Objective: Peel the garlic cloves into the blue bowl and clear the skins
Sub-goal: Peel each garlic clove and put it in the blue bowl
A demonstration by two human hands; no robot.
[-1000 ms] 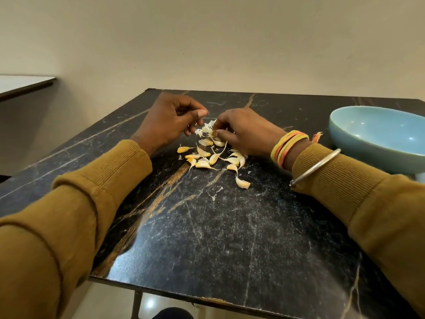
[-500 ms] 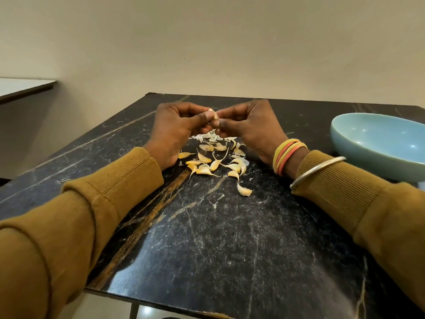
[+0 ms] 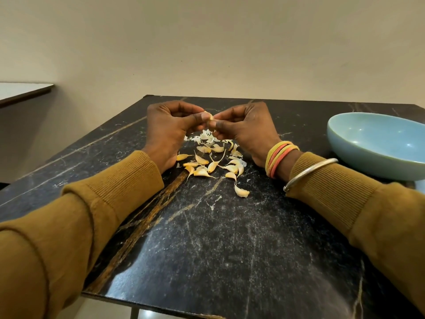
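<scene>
Both hands meet above the table, pinching one small garlic clove (image 3: 208, 116) between their fingertips. My left hand (image 3: 169, 127) holds it from the left with thumb and forefinger, and my right hand (image 3: 245, 126) pinches it from the right. Below them lies a loose pile of several unpeeled yellowish garlic cloves (image 3: 212, 163), with one clove (image 3: 241, 192) apart, nearer to me. White papery skins (image 3: 205, 137) lie at the far edge of the pile. The blue bowl (image 3: 358, 155) stands at the right and looks empty.
The black marble table (image 3: 218, 249) ends in a near edge at the bottom of the view. A wall stands right behind the table's far edge. Another light tabletop (image 3: 20, 92) shows at the far left.
My right hand picked a clove out of the pile and rose with it. Both hands came together above the pile and now pinch the clove between them.
</scene>
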